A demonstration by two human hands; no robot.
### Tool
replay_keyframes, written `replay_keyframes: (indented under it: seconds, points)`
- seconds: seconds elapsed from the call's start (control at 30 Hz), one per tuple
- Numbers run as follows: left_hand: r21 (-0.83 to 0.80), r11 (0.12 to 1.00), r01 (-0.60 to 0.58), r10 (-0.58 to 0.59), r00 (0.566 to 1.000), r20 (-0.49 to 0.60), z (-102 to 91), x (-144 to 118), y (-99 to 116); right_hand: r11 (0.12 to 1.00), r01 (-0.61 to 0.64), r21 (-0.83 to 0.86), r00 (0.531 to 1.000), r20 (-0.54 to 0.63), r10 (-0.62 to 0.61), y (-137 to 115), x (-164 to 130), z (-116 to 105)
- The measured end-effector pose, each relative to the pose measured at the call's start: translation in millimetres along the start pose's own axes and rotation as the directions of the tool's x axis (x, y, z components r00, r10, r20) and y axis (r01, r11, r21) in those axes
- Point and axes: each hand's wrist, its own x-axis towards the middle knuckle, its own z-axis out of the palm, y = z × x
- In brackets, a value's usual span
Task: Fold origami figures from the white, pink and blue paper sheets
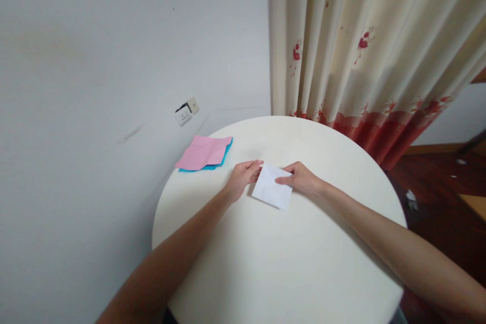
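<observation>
A folded sheet of white paper, roughly square, is held between my two hands above the table, slightly tilted. My right hand grips its right side, thumb pressed flat on top and the other fingers mostly hidden underneath. At the upper left corner, my left hand is closed, its thumb and forefinger together at the paper's edge. Fold lines show faintly on the white surface.
The round white table stands against a wall. Pink paper lies over blue paper at its left edge. A wall socket is behind them. A cream and red curtain hangs behind the right side.
</observation>
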Motion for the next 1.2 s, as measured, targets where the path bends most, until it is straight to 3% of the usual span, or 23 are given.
replay_keyframes:
  seconds: [0.07,0.13,0.27,0.37,0.47,0.6,0.7,0.83,1.0,1.2]
  points:
    - [0.06,0.994,0.091,-0.099,0.982,0.162,1.4,-3,-2,1.0,0.0,0.014,0.999,-0.039,0.001,1,1,1]
    - [0.133,0.984,0.121,-0.147,0.968,0.205,3.2,-5,-4,1.0,-0.004,0.012,0.995,-0.102,0.006,1,3,2]
    - [0.127,0.987,0.098,-0.113,0.987,0.117,4.7,-4,-10,1.0,0.015,0.027,0.976,-0.216,-0.009,0,6,2]
    - [0.051,0.997,0.055,-0.058,0.998,0.041,3.7,1,-15,0.998,0.026,0.064,0.976,-0.216,-0.012,-2,6,0]
    - [0.004,1.0,0.019,-0.019,0.999,-0.033,4.1,3,-19,0.995,0.02,0.098,0.986,-0.169,-0.003,-3,4,0]
    - [-0.011,1.0,-0.025,0.024,0.995,-0.1,8.0,1,-21,0.997,-0.009,0.075,1.0,-0.003,0.009,-2,2,7]
    - [-0.008,0.998,-0.063,0.061,0.992,-0.109,10.8,-1,-20,0.998,-0.01,0.069,1.0,0.029,0.008,-1,0,15]
    - [0.018,1.0,-0.023,0.024,0.997,-0.074,14.4,-4,-17,0.998,0.012,0.064,0.999,-0.042,-0.009,-3,0,19]
    - [0.087,0.996,0.016,-0.006,0.994,-0.113,16.6,-5,-14,0.999,0.01,0.042,0.996,-0.092,-0.006,-4,0,17]
    - [0.018,0.998,-0.058,0.06,0.989,-0.134,-0.3,2,-6,0.999,0.038,0.002,0.993,-0.108,-0.037,-3,0,11]
